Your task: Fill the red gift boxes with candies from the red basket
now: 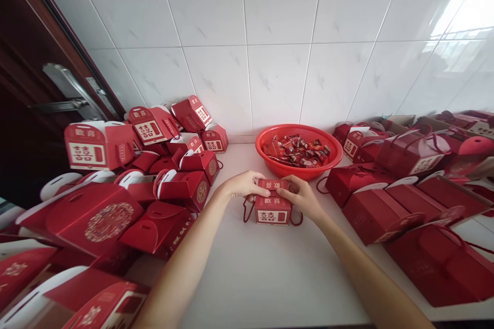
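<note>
From the head view, the left hand (243,185) and right hand (299,196) pinch the top flaps of a small red cardboard gift box (272,211), which stands on the white counter (262,277) just before the person. Both grips are narrow, closed on the card. A round red plastic basket (332,157) of wrapped sweets (297,151) sits just beyond, between heaps of red cardboard gift boxes (376,216).

Glossy red card box (272,211) with thin cord handles (244,211); ribbed plastic basket (299,127); smooth matt tabletop (266,277); glazed wall tiles (278,41); brushed metal door handle (65,82).
</note>
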Demonstrator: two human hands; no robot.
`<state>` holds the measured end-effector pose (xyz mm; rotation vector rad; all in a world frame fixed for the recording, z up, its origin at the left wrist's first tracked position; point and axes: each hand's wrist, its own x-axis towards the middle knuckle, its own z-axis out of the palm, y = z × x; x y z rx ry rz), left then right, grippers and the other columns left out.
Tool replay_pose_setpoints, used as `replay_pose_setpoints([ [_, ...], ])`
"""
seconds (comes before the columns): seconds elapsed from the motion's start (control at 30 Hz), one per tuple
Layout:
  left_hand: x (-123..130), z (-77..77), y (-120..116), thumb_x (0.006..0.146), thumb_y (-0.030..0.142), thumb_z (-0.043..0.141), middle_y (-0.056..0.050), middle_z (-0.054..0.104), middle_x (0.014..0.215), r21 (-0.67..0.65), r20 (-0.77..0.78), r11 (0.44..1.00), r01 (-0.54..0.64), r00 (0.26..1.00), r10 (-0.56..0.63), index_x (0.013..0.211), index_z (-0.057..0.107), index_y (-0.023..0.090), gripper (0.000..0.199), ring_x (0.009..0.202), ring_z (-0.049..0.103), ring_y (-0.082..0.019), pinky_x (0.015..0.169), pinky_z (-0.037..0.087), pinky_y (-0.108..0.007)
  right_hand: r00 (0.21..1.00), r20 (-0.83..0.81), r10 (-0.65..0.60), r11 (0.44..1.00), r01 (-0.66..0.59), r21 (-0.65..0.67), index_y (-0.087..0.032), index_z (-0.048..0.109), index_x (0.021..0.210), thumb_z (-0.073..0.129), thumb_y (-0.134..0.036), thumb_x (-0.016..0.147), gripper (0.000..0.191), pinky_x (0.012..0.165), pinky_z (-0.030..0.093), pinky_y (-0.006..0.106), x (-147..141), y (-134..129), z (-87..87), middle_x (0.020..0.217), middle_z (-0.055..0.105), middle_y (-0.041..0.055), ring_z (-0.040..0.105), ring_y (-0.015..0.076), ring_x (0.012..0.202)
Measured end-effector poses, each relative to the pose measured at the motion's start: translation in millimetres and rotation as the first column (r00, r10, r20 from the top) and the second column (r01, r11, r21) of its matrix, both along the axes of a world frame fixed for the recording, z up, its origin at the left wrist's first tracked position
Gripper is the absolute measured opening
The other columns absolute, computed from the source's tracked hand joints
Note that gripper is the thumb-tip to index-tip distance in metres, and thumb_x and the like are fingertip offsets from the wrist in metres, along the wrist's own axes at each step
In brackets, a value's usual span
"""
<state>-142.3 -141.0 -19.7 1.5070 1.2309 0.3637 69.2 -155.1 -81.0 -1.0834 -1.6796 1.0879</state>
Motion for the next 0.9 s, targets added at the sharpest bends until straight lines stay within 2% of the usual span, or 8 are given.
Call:
replay_pose_setpoints([
  [0.23, 1.7, 1.7, -1.8, 0.055, 0.038, 0.088, 0.001, 0.066, 0.067, -0.001, -0.004, 1.000, -0.027, 1.000, 0.027, 0.092, 0.067, 0.013, 0.049, 0.048, 0.053, -0.008, 0.047, 0.039, -0.022, 1.000, -0.024, 0.007, 1.000, -0.007, -0.006, -0.018, 0.061, 0.094, 0.069, -0.052, 0.077, 0.039, 0.062, 0.050, 0.030, -0.7, -1.4, 0.9, 0.080, 0.067, 0.0028, 0.063, 0.0194, 0.070],
  [0.5, -0.6, -1.0, -1.2, 0.060, 0.045, 0.085, 0.000, 0.066, 0.074, 0.052, -0.003, 0.998, 0.030, 1.000, -0.030, 0.097, 0.067, 0.013, 0.052, 0.050, 0.052, -0.009, 0.047, 0.039, -0.024, 1.000, 0.013, 0.010, 1.000, -0.010, 0.021, -0.019, 0.061, 0.095, 0.067, -0.052, 0.078, 0.038, 0.064, 0.051, 0.030, 0.4, -1.2, 1.5, 0.083, 0.068, 0.0037, 0.064, 0.0204, 0.074],
  [0.9, -1.9, 3.0, -3.8, 0.064, 0.053, 0.080, -0.004, 0.069, 0.082, 0.098, -0.104, 0.994, 0.056, 0.993, -0.046, 0.103, 0.065, 0.014, 0.057, 0.059, 0.059, -0.013, 0.054, 0.045, -0.026, 1.000, 0.025, 0.010, 1.000, -0.010, 0.013, -0.018, 0.062, 0.100, 0.066, -0.056, 0.080, 0.043, 0.064, 0.053, 0.032, 1.5, -1.8, 3.3, 0.086, 0.070, 0.0054, 0.066, 0.0213, 0.074],
])
